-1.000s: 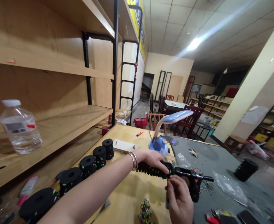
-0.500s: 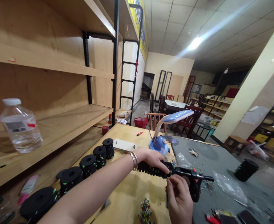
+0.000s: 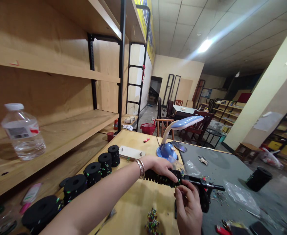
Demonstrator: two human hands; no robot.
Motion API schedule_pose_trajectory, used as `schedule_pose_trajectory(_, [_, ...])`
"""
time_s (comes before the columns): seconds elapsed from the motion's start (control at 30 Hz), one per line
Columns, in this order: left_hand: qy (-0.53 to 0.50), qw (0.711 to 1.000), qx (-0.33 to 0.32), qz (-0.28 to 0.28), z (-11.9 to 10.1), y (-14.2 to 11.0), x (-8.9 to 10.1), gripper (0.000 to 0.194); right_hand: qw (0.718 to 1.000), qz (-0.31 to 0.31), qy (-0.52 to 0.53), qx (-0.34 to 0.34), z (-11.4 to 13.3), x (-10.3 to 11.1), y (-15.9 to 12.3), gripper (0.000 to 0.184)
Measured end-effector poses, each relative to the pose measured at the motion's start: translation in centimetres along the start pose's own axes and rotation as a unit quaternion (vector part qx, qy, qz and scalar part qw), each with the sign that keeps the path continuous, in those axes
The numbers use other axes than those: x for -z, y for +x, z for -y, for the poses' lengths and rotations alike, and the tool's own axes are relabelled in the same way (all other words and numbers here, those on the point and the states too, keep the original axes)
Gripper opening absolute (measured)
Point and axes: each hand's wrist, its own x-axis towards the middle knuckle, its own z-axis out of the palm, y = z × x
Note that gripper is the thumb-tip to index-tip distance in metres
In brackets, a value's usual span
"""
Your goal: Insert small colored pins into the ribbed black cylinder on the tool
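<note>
My left hand (image 3: 161, 169), with bangles at its wrist, lies over a black ridged roll (image 3: 158, 179) dotted with small green bits, fingers wrapped over its top and far side. The roll sits on a black metal stand (image 3: 202, 187) with a rod sticking out to the right. At the roll's right end, my right hand (image 3: 188, 204) holds its thumb and fingertips together just below my left fingers. Whatever is in that pinch is too small to make out. A pile of small multicoloured pieces (image 3: 152, 222) lies on the wooden tabletop near my right hand.
Several black foam-like spools (image 3: 92, 172) line the left side, and another black spool (image 3: 259, 179) stands on the grey mat. A blue desk lamp (image 3: 166, 150) and a phone (image 3: 179, 146) are behind the roll. Left is a wooden shelf (image 3: 84, 122) with a water bottle (image 3: 23, 132).
The fingers of my right hand have shifted slightly, with one finger raised toward the roll's end. My left hand stays in place on the roll.
</note>
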Motion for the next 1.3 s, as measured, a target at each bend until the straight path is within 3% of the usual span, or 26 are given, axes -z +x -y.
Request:
schedule_pose_trajectory(0.2, [0.011,0.999,0.024,0.03,-0.1,0.0,0.2,0.052,0.999,-0.004,-0.02,0.025,0.1,0.0,0.2,0.023])
schedule_pose_trajectory(0.7, [0.018,1.0,0.008,0.017,0.0,0.0,0.0,0.051,0.996,-0.043,-0.047,0.063,0.2,-0.7,0.8,0.023])
schedule_pose_trajectory(0.93, [0.024,0.999,0.031,0.032,-0.1,0.1,0.1,0.054,0.998,-0.044,-0.016,0.037,-0.4,-0.7,0.4,0.019])
schedule_pose_trajectory(1.07, [0.007,0.999,0.02,0.03,0.0,0.1,0.1,0.051,0.999,-0.033,0.025,0.026,-0.8,-0.1,-0.5,0.022])
schedule_pose_trajectory(1.3, [0.003,1.0,-0.007,0.011,0.2,0.0,0.0,0.05,0.999,-0.042,-0.001,0.031,-1.0,-0.4,-0.6,0.02])
